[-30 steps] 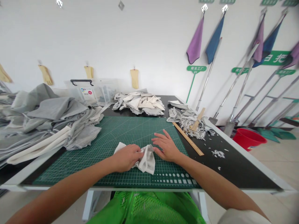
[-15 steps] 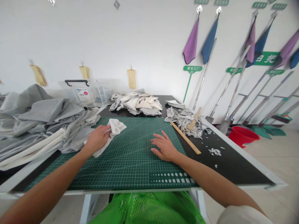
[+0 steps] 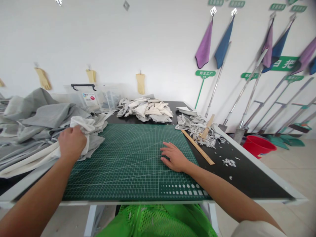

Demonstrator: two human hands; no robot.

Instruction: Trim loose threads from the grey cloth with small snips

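My left hand (image 3: pixel 72 143) grips a crumpled white cloth scrap (image 3: pixel 85 126) at the left edge of the green cutting mat (image 3: pixel 128 164), above a heap of grey fabric (image 3: pixel 46 115). The hand hides part of the scrap. My right hand (image 3: pixel 174 157) lies flat on the mat with its fingers apart, holding nothing. Nearest to it, a wooden ruler (image 3: pixel 197 147) lies slantwise along the mat's right edge. Beyond the mat sits a pile of off-white fabric pieces (image 3: pixel 145 110).
A heap of shredded fabric trimmings (image 3: pixel 202 135) and loose bits lie on the black table (image 3: pixel 247 179) to the right. A transparent plastic box (image 3: pixel 91 97) stands behind the grey heap. A green mesh bag (image 3: pixel 158 220) hangs below the table's front edge. A red bucket (image 3: pixel 258 146) stands on the floor.
My left hand has carried the white cloth from the middle of the mat leftward to the grey heap. My right hand has stayed in nearly the same place on the mat.
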